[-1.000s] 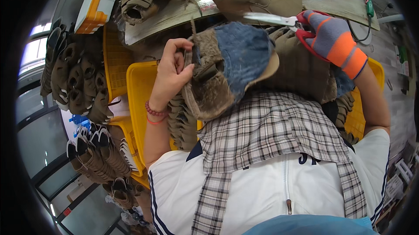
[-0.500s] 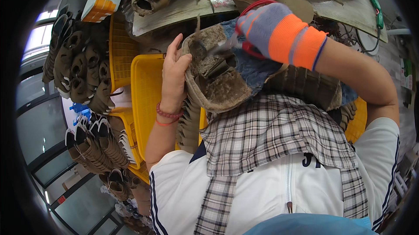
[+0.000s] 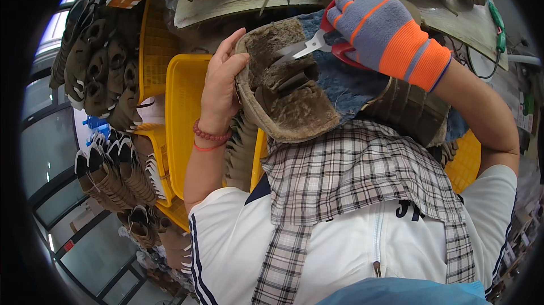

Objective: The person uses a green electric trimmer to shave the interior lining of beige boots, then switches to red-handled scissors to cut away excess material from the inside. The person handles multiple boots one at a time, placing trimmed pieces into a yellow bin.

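My right hand (image 3: 377,27), in a grey glove with an orange cuff, is closed on red-handled scissors (image 3: 309,46). The blades point left, slightly apart, over a boxy brown piece with a fuzzy lining (image 3: 303,109) and a thick pale rim. A dark folded flap lies inside it, near the blade tips. My bare left hand (image 3: 221,78), with a red bead bracelet, grips the piece's left edge, thumb on the rim. Blue denim-like fabric (image 3: 343,81) covers its right part, under the scissors. What the left fingers touch behind the rim is hidden.
Brown shoe uppers lie on the worktable (image 3: 243,2) ahead. More shoe uppers (image 3: 113,73) hang in stacks at left, beside yellow baskets (image 3: 184,124). Ribbed brown pieces (image 3: 405,107) rest at right, above the plaid apron (image 3: 362,169). A green-ended cable (image 3: 498,27) hangs at the table's right edge.
My right hand and the scissors have shifted right, and the blades, blurred before, now show clearly. The left hand keeps its hold on the rim. The whole view has shifted slightly.
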